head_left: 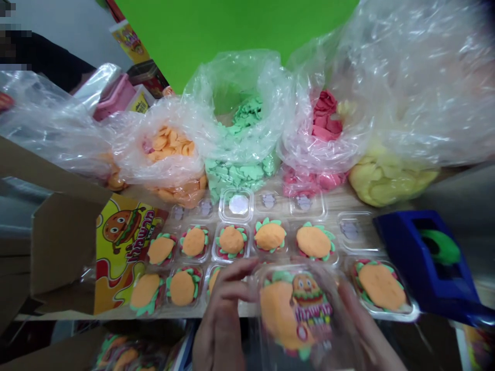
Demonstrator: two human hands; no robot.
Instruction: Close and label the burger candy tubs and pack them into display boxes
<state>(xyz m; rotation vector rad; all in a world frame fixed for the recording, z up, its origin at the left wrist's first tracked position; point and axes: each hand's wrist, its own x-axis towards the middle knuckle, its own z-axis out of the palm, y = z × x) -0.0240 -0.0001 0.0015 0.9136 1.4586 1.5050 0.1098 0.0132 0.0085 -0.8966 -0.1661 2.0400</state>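
A clear box [305, 330] at the near edge of the table [336, 205], right of the middle, bears a label [314, 312] with a smiling burger and purple Hebrew lettering; its smaller lines are too blurred to read. The yellow and red carton [126, 247] at left repeats the burger and Hebrew lettering. Inside the box, through shiny plastic, shows a rounded orange piece with ruffled green edges. Similar toy burgers [270, 235] sit in clear trays in rows beyond. Farther off, crinkled bags hold flat orange, green, pink and yellow pieces; a blue tape dispenser [429, 263] stands at right. The left hand [226, 314], fingers bent, and right hand [365, 324] grasp the box from opposite sides.
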